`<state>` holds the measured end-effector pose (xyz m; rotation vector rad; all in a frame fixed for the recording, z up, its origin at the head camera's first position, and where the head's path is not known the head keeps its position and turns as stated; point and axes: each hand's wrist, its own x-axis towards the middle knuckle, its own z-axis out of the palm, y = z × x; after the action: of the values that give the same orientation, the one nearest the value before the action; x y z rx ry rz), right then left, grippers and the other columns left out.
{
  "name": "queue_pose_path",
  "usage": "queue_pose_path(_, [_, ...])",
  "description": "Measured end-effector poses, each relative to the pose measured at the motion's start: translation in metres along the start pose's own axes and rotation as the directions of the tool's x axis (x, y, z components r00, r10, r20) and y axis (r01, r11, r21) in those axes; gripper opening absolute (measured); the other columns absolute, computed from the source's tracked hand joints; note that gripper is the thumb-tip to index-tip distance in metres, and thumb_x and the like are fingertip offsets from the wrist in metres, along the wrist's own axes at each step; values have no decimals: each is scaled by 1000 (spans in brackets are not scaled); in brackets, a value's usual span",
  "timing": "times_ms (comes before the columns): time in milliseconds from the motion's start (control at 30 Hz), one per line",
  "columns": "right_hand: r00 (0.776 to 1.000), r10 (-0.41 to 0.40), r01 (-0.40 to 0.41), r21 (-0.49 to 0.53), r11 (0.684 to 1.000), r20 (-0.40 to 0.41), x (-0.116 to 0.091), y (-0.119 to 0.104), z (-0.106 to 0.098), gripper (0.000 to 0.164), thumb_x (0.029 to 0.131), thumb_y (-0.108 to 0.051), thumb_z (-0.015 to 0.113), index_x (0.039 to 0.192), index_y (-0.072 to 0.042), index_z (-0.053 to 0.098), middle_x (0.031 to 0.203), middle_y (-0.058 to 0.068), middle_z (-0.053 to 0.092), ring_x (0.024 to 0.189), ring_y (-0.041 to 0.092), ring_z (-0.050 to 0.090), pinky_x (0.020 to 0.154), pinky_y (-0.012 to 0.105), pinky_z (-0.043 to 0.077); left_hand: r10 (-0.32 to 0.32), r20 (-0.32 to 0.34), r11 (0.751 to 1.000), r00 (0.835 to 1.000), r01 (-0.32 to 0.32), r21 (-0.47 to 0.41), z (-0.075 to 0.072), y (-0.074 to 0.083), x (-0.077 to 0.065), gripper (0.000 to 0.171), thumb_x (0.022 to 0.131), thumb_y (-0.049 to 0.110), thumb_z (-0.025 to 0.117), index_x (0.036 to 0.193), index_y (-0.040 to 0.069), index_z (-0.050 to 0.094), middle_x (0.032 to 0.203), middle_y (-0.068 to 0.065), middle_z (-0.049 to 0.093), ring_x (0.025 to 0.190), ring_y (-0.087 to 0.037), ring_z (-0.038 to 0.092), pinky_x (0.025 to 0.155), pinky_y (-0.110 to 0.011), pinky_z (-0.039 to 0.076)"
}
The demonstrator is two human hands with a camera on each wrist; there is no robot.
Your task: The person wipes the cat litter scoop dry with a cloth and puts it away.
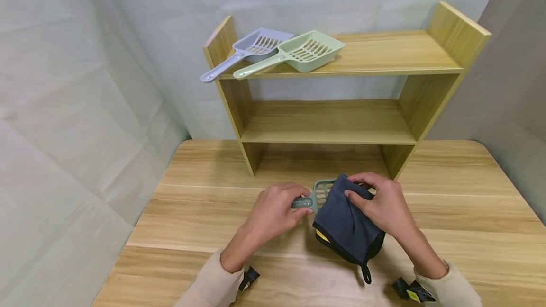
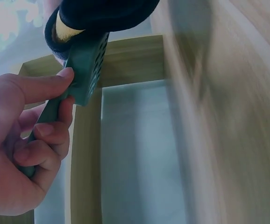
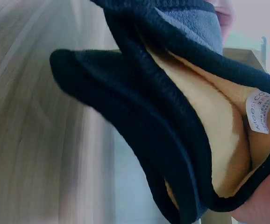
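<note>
My left hand (image 1: 279,210) grips the handle of a dark green slotted litter scoop (image 1: 322,192), held over the table. In the left wrist view the fingers curl round the green handle (image 2: 51,112). My right hand (image 1: 381,203) pinches a folded dark grey-blue cloth (image 1: 347,219) that covers most of the scoop's pan. The cloth has a black edge, a hanging loop and a yellow underside; its yellow side (image 3: 200,107) and a white label (image 3: 262,112) show in the right wrist view. The scoop's far end is hidden beneath the cloth.
A wooden shelf unit (image 1: 328,122) stands at the back of the wooden table (image 1: 179,221). On its top board lie a lavender scoop (image 1: 256,46) and a light green scoop (image 1: 304,51), both handles jutting past the front left edge. Pale sheeting (image 1: 85,108) hangs around the table.
</note>
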<state>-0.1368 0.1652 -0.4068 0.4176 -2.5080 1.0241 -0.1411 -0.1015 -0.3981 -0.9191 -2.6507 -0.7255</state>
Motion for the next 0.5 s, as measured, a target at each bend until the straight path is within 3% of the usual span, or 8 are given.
queue_pose_path(233, [999,-37,37,3,999,11,2,-4,6,29,81,-2,92,106,-13,83,101,3,83,90,24,78,75,38,62,-24,10,1000,1000,24,6,6,3,2,29,86,26,93,109,13,82,107,-1,81,90,-14,77,73,-32,60])
queue_pose_path(500, [997,-60,58,44,997,45,2,-4,8,28,82,-3,92,106,-13,84,105,5,83,94,28,80,79,50,64,-48,37,999,998,48,0,9,6,5,29,87,28,92,111,15,82,111,-1,81,92,-14,77,73,-31,60])
